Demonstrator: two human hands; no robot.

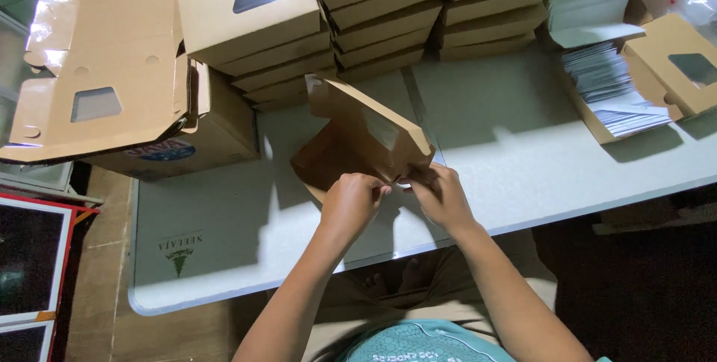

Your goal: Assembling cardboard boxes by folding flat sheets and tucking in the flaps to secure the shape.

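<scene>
Cardboard box point(358, 142), brown, half-folded, clear window, tilted on edge.

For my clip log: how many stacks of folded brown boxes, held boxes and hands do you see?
stacks of folded brown boxes: 3
held box: 1
hands, left hand and right hand: 2
Total: 6

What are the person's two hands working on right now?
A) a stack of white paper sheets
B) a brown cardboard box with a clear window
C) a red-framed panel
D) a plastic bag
B: the left hand and right hand both grip the near edge of the half-folded windowed cardboard box above the white table.
</scene>
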